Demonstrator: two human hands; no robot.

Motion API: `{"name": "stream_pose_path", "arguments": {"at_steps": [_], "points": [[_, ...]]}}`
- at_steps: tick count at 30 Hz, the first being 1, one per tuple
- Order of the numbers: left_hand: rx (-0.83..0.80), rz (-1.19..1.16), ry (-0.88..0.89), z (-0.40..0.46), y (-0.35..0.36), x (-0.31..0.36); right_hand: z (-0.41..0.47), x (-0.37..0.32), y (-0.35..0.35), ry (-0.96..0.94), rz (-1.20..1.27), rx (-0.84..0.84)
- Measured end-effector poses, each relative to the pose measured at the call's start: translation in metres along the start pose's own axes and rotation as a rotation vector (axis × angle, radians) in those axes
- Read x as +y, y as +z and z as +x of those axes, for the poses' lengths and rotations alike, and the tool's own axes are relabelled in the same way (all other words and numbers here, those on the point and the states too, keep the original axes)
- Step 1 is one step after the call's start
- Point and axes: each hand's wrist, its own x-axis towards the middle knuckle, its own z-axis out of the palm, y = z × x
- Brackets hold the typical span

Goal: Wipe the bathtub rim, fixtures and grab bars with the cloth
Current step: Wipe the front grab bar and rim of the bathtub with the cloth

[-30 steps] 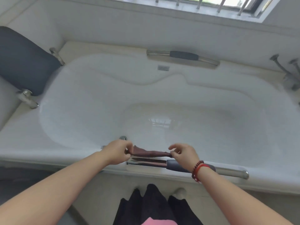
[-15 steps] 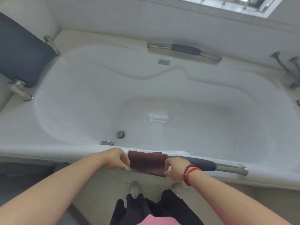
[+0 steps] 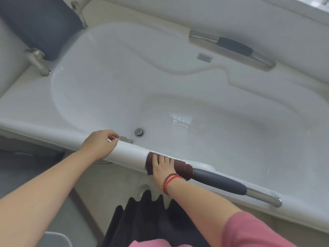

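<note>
A dark brown cloth is wrapped over the left end of the near grab bar, which has a dark grey grip and a chrome right end. My right hand presses down on the cloth, fingers spread over it. My left hand rests on the white near rim to the left, holding nothing, with fingers loosely curled. A second grab bar lies along the far rim.
A dark headrest cushion on chrome posts sits at the tub's left end. A drain and a small chrome fitting lie in the basin near my left hand. My dark skirt hangs below the rim.
My left hand has let go of the cloth and moved left onto the rim. My right hand now lies flat on top of the cloth. The view has tilted and come closer.
</note>
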Motion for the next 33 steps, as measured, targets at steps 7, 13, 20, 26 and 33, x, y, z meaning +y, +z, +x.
{"name": "stream_pose_path", "arguments": {"at_steps": [7,13,20,26,33], "points": [[0.064,-0.039,-0.012,-0.007,-0.011,-0.019,0.032,-0.003,-0.005,0.042,0.102,0.001],[0.011,-0.035,-0.007,-0.004,-0.014,-0.025,0.038,0.012,-0.015,-0.02,0.251,-0.08],[-0.016,-0.093,0.035,0.007,-0.022,-0.013,0.024,0.018,-0.005,0.001,0.199,0.037],[-0.049,-0.111,0.065,0.012,-0.02,0.004,0.027,0.023,-0.008,0.035,0.268,-0.039],[-0.061,-0.085,0.078,0.018,-0.023,0.011,0.023,0.039,-0.007,0.01,0.322,-0.069]]}}
